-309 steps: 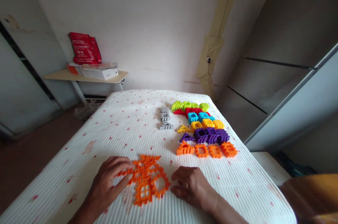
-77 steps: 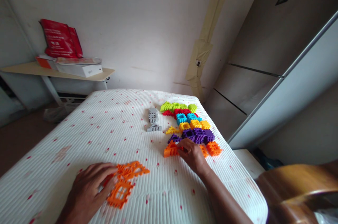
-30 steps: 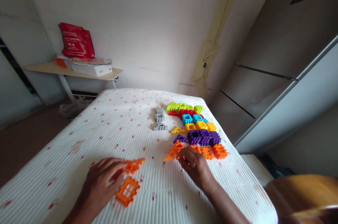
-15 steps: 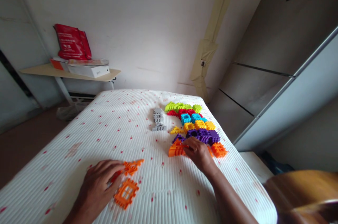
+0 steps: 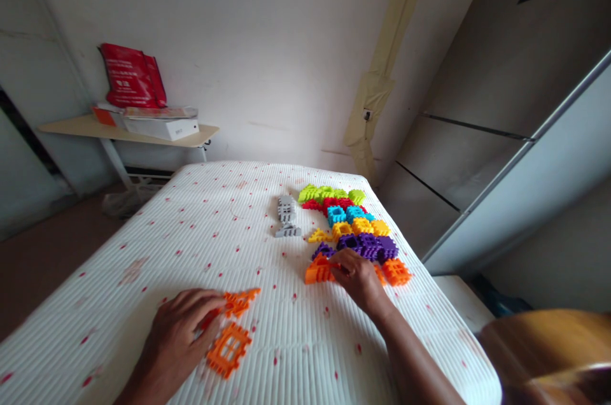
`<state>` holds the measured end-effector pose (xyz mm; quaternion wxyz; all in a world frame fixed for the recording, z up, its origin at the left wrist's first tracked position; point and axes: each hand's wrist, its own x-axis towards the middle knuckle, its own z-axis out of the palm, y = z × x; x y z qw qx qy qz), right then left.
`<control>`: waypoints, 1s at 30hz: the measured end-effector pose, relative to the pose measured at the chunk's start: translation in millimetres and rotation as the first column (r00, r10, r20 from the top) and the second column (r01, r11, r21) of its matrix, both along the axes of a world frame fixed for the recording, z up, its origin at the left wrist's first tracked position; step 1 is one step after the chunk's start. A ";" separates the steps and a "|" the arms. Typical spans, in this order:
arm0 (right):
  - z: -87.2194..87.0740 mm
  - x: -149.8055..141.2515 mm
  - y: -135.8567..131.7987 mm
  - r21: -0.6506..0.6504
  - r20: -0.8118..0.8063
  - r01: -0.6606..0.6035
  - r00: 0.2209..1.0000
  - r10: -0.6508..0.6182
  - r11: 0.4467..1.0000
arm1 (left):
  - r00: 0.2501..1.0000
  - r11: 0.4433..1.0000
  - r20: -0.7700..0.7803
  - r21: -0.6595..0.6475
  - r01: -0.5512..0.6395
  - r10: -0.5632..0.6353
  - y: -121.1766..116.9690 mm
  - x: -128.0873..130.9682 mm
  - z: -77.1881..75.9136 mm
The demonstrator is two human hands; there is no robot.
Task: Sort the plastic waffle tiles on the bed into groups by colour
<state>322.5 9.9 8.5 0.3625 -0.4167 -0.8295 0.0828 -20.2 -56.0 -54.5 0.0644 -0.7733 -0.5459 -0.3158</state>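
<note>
My left hand [image 5: 179, 328] rests on the bed, its fingers slightly bent and the thumb apart. Its fingertips touch an orange triangular building block [image 5: 241, 302], and a reddish-orange part shows in the gap beside the thumb. Just by that thumb lies an orange square window block [image 5: 229, 350]. Farther right, my right hand [image 5: 358, 276] is closed at the end of the orange row, thumb and fingers on a stack of orange triangular blocks [image 5: 317, 270]. The hand covers part of this row; an orange square block [image 5: 396, 271] shows beyond it.
Behind the orange row are rows of purple [image 5: 367, 246], yellow [image 5: 361, 225], blue [image 5: 336, 215], red and lime-green blocks [image 5: 329, 193]. Grey blocks [image 5: 286, 209] lie to their left. A patterned mattress [image 5: 191, 233] bears everything. A side table [image 5: 210, 131] holds boxes and a red bag [image 5: 128, 77].
</note>
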 end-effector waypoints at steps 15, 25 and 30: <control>7.0 -28.5 -22.5 0.051 -0.101 -0.086 0.991 0.091 0.995 | 1.000 1.000 0.022 0.001 0.001 -0.001 -0.3 3.2 -1.0; -28.4 -129.2 -25.9 -0.186 0.271 -0.287 0.904 0.330 0.940 | 1.000 1.000 -0.019 -0.002 -0.013 0.013 -2.2 3.4 -0.9; -36.5 -137.1 -17.5 -0.207 0.347 -0.240 0.888 0.301 0.948 | 0.999 0.997 -0.022 -0.067 -0.043 0.042 -2.5 5.0 -2.2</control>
